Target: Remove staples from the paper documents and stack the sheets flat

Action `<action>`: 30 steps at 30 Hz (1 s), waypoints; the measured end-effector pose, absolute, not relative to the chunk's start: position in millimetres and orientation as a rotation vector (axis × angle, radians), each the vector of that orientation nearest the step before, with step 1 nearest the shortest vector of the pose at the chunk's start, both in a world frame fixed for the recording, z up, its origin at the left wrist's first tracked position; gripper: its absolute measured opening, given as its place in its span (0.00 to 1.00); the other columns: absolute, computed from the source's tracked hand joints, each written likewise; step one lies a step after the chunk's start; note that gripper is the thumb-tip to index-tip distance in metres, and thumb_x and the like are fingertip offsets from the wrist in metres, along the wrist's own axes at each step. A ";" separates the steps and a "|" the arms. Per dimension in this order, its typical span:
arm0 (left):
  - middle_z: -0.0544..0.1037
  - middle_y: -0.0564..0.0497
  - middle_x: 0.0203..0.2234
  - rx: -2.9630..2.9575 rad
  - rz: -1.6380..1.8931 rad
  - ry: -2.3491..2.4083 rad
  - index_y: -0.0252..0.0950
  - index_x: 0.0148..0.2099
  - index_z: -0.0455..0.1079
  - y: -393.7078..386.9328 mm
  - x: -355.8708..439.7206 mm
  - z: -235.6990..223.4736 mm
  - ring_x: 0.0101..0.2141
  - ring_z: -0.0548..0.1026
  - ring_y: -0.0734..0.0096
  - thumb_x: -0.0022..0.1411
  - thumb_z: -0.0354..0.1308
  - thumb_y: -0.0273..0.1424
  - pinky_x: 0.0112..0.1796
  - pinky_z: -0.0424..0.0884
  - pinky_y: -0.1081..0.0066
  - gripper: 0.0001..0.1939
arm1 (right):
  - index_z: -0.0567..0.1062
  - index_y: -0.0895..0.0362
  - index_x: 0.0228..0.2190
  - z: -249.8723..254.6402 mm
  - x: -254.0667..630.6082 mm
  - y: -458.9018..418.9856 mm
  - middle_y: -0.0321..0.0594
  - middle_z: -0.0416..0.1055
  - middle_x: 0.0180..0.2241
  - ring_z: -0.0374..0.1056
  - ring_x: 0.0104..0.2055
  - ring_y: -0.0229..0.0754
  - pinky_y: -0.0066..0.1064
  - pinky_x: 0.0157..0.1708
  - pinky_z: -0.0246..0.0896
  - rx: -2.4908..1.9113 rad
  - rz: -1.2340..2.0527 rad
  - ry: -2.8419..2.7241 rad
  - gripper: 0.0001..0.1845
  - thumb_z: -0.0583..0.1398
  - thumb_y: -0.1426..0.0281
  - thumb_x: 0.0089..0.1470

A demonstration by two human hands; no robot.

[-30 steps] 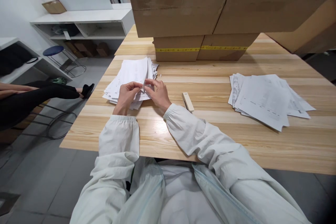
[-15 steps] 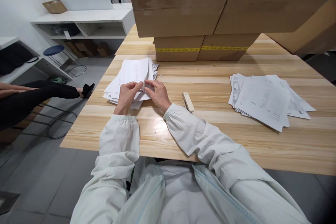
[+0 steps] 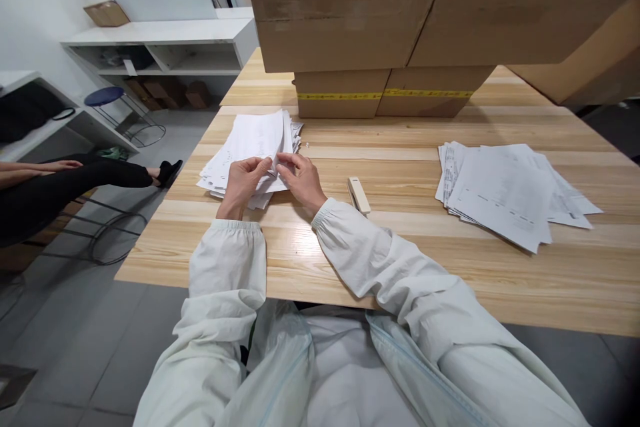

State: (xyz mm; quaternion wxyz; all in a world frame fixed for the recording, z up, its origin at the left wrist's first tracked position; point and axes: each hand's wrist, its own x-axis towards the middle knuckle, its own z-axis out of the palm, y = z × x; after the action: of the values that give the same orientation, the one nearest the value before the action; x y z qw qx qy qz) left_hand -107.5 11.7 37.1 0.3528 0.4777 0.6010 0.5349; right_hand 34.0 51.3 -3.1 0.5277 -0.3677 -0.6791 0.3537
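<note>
A loose pile of printed paper sheets [image 3: 255, 137] lies at the left of the wooden table, its edges uneven. Over the pile's near right corner my left hand [image 3: 244, 180] is closed, thumb and forefinger pinching the sheets' corner. Close beside it, my right hand [image 3: 303, 181] pinches the same corner from the right, fingertips almost meeting those of the left. What lies right between the fingertips is partly hidden. A cream stapler [image 3: 359, 196] rests on the table to the right of my right hand, touched by neither hand.
Another pile of printed sheets [image 3: 505, 190] lies fanned out on the right of the table [image 3: 320, 260]. Large cardboard boxes [image 3: 345, 13] are stacked at the back. To the left, a seated person's legs [image 3: 85, 177] show near a blue-topped stool [image 3: 104, 96].
My hands stay on the paper corner with hardly any movement. At the left, the seated person's hand has come into view over their leg.
</note>
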 end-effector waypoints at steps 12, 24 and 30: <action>0.81 0.48 0.27 1.244 1.372 1.562 0.32 0.33 0.80 10.2 -107.0 38.4 0.29 0.75 0.70 0.41 0.73 0.42 0.32 0.70 0.72 0.20 | 0.80 0.53 0.42 -4.7 33.0 51.8 0.40 0.79 0.41 0.70 0.44 0.44 0.38 0.50 0.65 -0.875 0.881 -1.579 0.12 0.62 0.69 0.55; 0.80 0.49 0.24 1.166 1.396 1.587 0.32 0.33 0.81 8.5 -107.2 40.3 0.26 0.73 0.72 0.39 0.74 0.39 0.28 0.66 0.73 0.19 | 0.78 0.54 0.42 -13.8 29.4 58.0 0.40 0.79 0.42 0.73 0.44 0.42 0.37 0.50 0.67 -0.843 0.939 -1.545 0.12 0.59 0.68 0.57; 0.78 0.53 0.21 1.187 1.405 1.607 0.33 0.29 0.78 5.4 -107.2 41.2 0.23 0.70 0.76 0.42 0.71 0.36 0.27 0.64 0.75 0.13 | 0.77 0.55 0.45 -9.6 31.6 61.8 0.40 0.79 0.42 0.72 0.41 0.39 0.33 0.46 0.66 -0.934 1.021 -1.458 0.15 0.56 0.65 0.60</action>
State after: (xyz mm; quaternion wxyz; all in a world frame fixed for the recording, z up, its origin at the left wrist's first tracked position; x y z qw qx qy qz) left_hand -107.2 5.4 41.2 0.3426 0.4567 0.6180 0.5404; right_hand 31.6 61.8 -9.6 0.5363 -0.3922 -0.6122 0.4288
